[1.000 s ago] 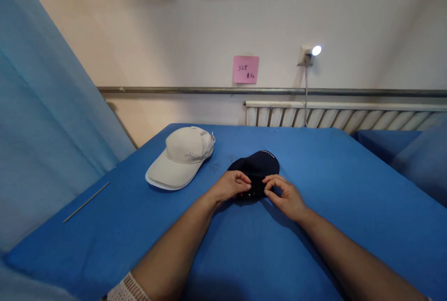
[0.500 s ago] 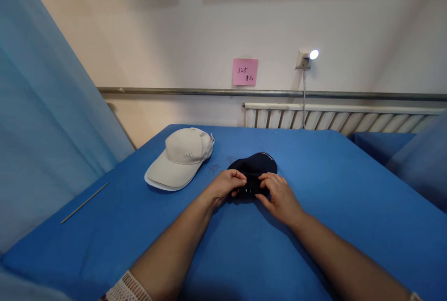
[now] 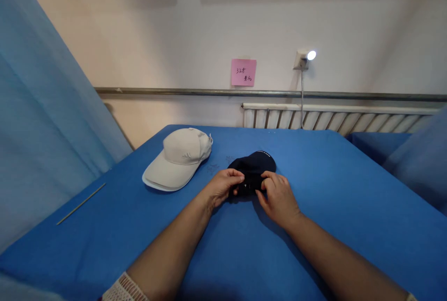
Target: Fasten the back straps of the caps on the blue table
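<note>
A dark navy cap (image 3: 254, 167) lies on the blue-covered table (image 3: 314, 208), brim pointing away from me. My left hand (image 3: 222, 187) pinches its near edge from the left, fingers curled onto the fabric. My right hand (image 3: 277, 197) grips the same near edge from the right, fingers bent over it. The two hands almost meet at the cap's rear. A beige cap (image 3: 179, 157) rests to the left, apart from both hands.
A thin stick (image 3: 81, 203) lies near the table's left edge. Blue drapes (image 3: 42, 129) hang at the left and far right. Behind the table are a wall rail, a radiator (image 3: 335, 117), a pink note (image 3: 243, 72) and a small lit lamp (image 3: 304, 57).
Both hands have drawn closer together on the navy cap's near edge, bunching it a little. The beige cap has stayed in place.
</note>
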Tool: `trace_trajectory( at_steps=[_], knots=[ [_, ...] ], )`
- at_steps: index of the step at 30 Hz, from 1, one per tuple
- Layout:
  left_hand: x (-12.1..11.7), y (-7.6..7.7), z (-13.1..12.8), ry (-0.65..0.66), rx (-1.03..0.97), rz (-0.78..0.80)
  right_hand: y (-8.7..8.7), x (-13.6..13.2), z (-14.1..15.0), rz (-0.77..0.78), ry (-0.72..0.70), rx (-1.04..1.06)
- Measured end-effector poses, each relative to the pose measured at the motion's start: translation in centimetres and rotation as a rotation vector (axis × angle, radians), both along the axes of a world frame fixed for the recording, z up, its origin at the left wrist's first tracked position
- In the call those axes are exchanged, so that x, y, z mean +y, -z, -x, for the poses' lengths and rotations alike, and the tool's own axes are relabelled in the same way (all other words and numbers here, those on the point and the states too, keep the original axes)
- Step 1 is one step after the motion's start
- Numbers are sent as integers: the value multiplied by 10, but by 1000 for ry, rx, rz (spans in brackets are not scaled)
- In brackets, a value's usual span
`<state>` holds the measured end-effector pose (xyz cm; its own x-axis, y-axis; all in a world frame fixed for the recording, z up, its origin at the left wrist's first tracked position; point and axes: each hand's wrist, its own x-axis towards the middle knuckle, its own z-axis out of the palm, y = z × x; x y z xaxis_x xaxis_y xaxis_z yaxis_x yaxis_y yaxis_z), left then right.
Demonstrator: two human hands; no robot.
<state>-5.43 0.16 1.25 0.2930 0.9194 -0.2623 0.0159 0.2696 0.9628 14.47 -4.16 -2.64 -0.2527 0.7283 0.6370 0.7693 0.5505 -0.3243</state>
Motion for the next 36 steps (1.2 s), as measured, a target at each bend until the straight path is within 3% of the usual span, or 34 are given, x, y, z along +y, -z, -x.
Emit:
trace_trajectory(
  at_steps=[20, 31, 36],
  knots=[
    [-4, 5, -9, 96, 26, 25, 2, 5, 0, 45, 56, -58],
    [1, 9, -8, -70, 94, -79, -7, 2, -13, -55, -17, 12],
    [-3, 4, -10, -56, 93, -143, -8, 0, -17, 68, -93, -106]
  ],
)
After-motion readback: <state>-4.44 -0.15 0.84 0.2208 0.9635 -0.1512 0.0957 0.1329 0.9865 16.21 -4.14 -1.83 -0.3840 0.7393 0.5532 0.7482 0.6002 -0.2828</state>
